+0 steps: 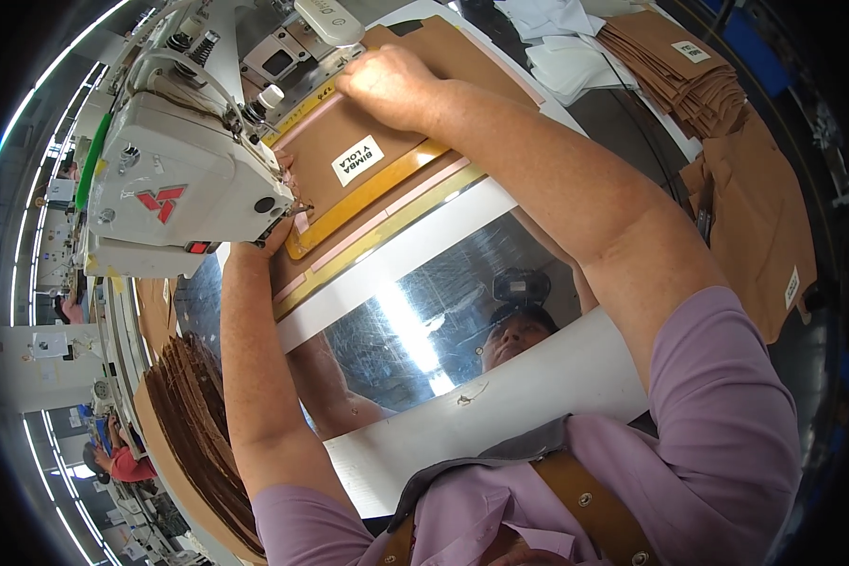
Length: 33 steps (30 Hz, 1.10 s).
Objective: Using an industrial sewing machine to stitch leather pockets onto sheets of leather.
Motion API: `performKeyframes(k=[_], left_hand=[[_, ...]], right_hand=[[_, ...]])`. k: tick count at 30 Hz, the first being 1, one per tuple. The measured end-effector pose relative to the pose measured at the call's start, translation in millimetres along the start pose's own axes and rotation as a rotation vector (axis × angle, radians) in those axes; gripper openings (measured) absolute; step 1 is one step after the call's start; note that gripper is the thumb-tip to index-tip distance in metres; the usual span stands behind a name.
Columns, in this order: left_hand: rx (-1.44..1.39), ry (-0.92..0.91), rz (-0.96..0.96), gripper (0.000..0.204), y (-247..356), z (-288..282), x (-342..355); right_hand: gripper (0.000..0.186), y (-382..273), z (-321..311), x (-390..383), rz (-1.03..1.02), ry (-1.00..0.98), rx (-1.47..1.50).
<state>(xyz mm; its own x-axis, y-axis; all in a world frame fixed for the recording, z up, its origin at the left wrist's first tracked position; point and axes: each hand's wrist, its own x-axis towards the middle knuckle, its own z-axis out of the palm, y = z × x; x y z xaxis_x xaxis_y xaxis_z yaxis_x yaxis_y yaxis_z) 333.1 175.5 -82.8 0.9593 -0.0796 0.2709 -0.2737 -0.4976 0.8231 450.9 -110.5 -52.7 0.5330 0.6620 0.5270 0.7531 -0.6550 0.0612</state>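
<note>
A flat brown panel (424,118) with a white printed label (357,161) lies beside the white sewing machine head (165,179). An amber strip (373,200) runs along its near edge, and a pink strip (396,209) lies next to that. At the panel's far side, my right hand (387,87) rests with its fingers curled together, close to a yellow marked strip (304,111); whatever is under the fingertips is hidden. My left hand (272,238) reaches to the panel's left end by the needle area. The machine head hides most of its fingers.
A shiny metal plate (443,311) sits in the white table in front of me. Stacked brown pieces (193,415) stand at left; more brown panels (670,71) lie at far right, near white sheets (571,66). A dark cable (646,123) crosses the right side.
</note>
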Motion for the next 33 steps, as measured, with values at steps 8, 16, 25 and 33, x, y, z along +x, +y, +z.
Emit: performKeyframes(k=[8, 16, 25, 33], left_hand=[[0.806, 0.027, 0.281, 0.039, 37.1, 12.8, -4.1], [1.113, -0.042, 0.121, 0.036, 20.0, 21.4, 6.2], [0.779, -0.065, -0.181, 0.047, -3.3, -0.3, -21.5], [0.396, 0.086, -0.143, 0.038, 87.2, 24.4, -69.2]], right_hand=[[0.060, -45.3, -20.6, -13.4, 0.016, -0.290, 0.084], [0.055, -44.0, -10.5, -17.5, -0.023, -0.262, 0.246], [0.048, -96.8, 1.0, 6.5, -0.094, -0.408, 0.202], [0.051, -95.5, -2.4, 0.0, -0.031, -0.440, 0.265]])
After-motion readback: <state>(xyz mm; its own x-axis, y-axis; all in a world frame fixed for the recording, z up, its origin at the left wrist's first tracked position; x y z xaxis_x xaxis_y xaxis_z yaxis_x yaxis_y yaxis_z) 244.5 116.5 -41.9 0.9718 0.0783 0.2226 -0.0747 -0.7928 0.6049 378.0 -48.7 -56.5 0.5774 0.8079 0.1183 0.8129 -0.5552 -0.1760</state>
